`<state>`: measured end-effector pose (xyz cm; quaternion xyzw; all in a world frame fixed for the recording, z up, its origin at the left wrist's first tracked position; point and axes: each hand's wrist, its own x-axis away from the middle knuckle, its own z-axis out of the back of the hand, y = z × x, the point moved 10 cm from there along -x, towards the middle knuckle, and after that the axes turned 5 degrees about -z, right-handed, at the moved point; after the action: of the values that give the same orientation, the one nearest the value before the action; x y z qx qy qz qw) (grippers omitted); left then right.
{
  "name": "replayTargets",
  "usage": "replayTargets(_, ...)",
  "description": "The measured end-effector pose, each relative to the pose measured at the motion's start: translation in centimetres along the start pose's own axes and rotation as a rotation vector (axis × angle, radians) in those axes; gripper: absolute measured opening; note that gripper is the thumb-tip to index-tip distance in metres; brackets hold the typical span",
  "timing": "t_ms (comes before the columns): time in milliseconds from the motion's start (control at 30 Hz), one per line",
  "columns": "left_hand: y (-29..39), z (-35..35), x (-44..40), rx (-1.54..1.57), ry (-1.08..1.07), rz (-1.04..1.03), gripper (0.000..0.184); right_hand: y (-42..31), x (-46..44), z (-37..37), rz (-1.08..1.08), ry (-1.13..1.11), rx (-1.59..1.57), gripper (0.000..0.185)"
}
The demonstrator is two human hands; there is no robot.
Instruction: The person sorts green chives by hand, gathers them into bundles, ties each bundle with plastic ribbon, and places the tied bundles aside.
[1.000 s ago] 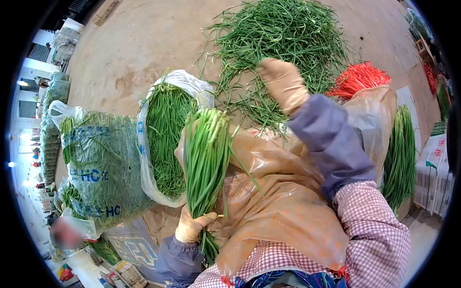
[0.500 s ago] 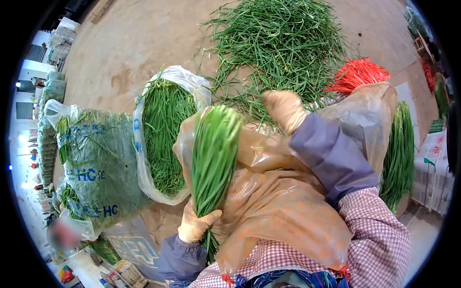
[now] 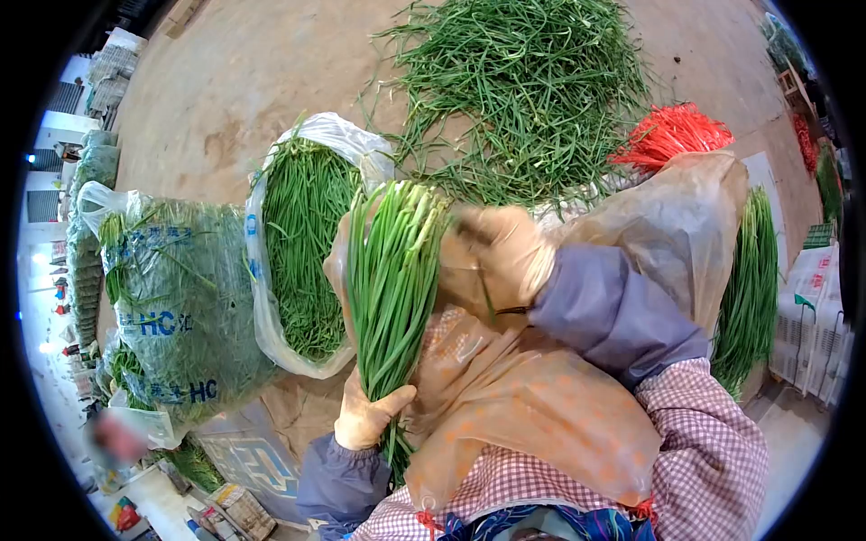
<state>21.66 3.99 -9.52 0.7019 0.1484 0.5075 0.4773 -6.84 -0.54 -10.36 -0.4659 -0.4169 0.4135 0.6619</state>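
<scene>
My gloved left hand (image 3: 368, 417) is wrapped round the lower part of a bunch of garlic chives (image 3: 390, 288), which stands nearly upright with its pale cut ends at the top. Close to the right of those ends is my gloved right hand (image 3: 510, 252), its fingers smeared by motion, so I cannot make out whether they hold anything. A thin green blade shows just below it. An orange-spotted plastic sheet (image 3: 541, 406) covers my lap. Beyond my hands lies a large loose heap of chives (image 3: 532, 90) on the floor.
To the left stand an open white bag (image 3: 262, 298) filled with chives and a packed clear bag (image 3: 194, 307) with blue lettering. Red strips (image 3: 681, 135) lie at the right, near more long chives (image 3: 749, 288) and a white crate (image 3: 812, 325). A blurred person (image 3: 117, 442) is at lower left.
My right hand has come down and left, from over the heap's edge to beside the bunch's top. The bunch has fanned wider and turned slightly in my left hand.
</scene>
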Motion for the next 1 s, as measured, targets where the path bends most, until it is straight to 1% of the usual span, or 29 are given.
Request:
replayTargets(67,-0.1,0.1,0.1,0.023,-0.011,0.001,0.060,3.7,-2.5,4.3,-0.113,0.173,0.038,0.018)
replayTargets(100,-0.2,0.1,0.1,0.028,-0.019,-0.006,0.060,6.7,-5.1,6.3,-0.107,0.117,0.612,0.023)
replayTargets(167,-0.2,0.0,-0.1,0.017,-0.032,-0.027,0.060,5.7,-3.8,7.9,-0.019,0.156,0.173,0.044)
replayTargets(200,-0.1,-0.1,-0.3,-0.001,-0.037,-0.040,0.061,4.3,-2.6,6.2,-0.096,0.046,0.004,0.050)
replayTargets(267,1.1,-0.4,-0.5,-0.103,-0.042,-0.092,0.061,-0.7,0.3,1.6,-0.229,-0.170,-0.342,0.065)
replayTargets(300,1.7,-0.6,-0.5,-0.113,-0.005,-0.112,0.060,-0.7,0.5,-0.2,-0.194,-0.308,-0.198,0.076)
replayTargets(333,2.2,-1.1,-0.6,-0.144,-0.020,-0.141,0.060,-0.1,0.2,-1.4,-0.168,-0.290,-0.318,0.066)
replayTargets(367,2.6,-1.3,-0.7,-0.175,-0.037,-0.166,0.060,0.7,-0.3,-2.2,-0.198,-0.292,-0.379,0.057)
replayTargets(400,2.6,-1.3,-0.6,-0.218,-0.042,-0.123,0.065,1.4,-0.7,-2.9,-0.229,-0.292,-0.440,0.049)
replayTargets(467,2.5,-1.3,-0.2,-0.197,-0.017,-0.111,0.063,3.6,-1.2,-3.2,-0.406,-0.333,-0.433,0.033)
replayTargets(500,2.4,-1.2,-0.1,-0.183,-0.004,-0.104,0.061,2.2,-1.5,-2.5,-0.255,-0.318,-0.309,0.017)
replayTargets(533,2.4,-0.7,-0.1,-0.314,0.027,-0.101,0.059,2.5,-1.9,-2.3,-0.207,-0.357,-0.167,0.017)
replayTargets(567,2.6,-0.7,-0.1,-0.345,0.036,-0.089,0.059,2.9,-2.4,-1.8,-0.159,-0.394,-0.023,0.018)
replayTargets(600,3.1,-0.9,0.0,-0.376,0.042,-0.076,0.058,3.5,-2.4,-1.7,-0.301,-0.503,-0.018,0.016)
replayTargets(633,3.4,-0.9,0.0,-0.410,0.046,-0.064,0.058,3.5,-2.4,-1.0,-0.373,-0.533,0.036,0.015)
replayTargets(700,3.3,-0.7,-0.2,-0.477,0.032,-0.119,0.059,3.1,-4.1,1.1,-0.111,-0.402,0.145,0.020)
replayTargets(733,3.3,-0.6,-0.2,-0.510,0.025,-0.143,0.060,3.9,-5.0,3.3,-0.193,-0.316,0.012,0.020)
replayTargets(767,3.2,-0.6,-0.2,-0.513,0.025,-0.120,0.059,4.2,-5.9,5.4,-0.274,-0.228,-0.122,0.020)
replayTargets(833,3.3,-0.6,-0.3,-0.516,0.026,-0.080,0.058,4.4,-8.7,10.3,-0.135,0.028,-0.298,0.022)
replayTargets(867,3.6,-0.7,-0.3,-0.537,0.030,-0.107,0.058,3.1,-9.2,10.5,-0.060,-0.007,-0.310,0.026)
replayTargets(933,4.0,-0.8,-0.4,-0.582,0.036,-0.157,0.058,-2.4,-7.5,7.1,0.053,-0.091,-0.325,0.029)
replayTargets(1000,4.3,-1.1,-0.4,-0.617,0.032,-0.168,0.058,-7.4,-5.3,3.4,0.203,-0.258,-0.182,0.033)
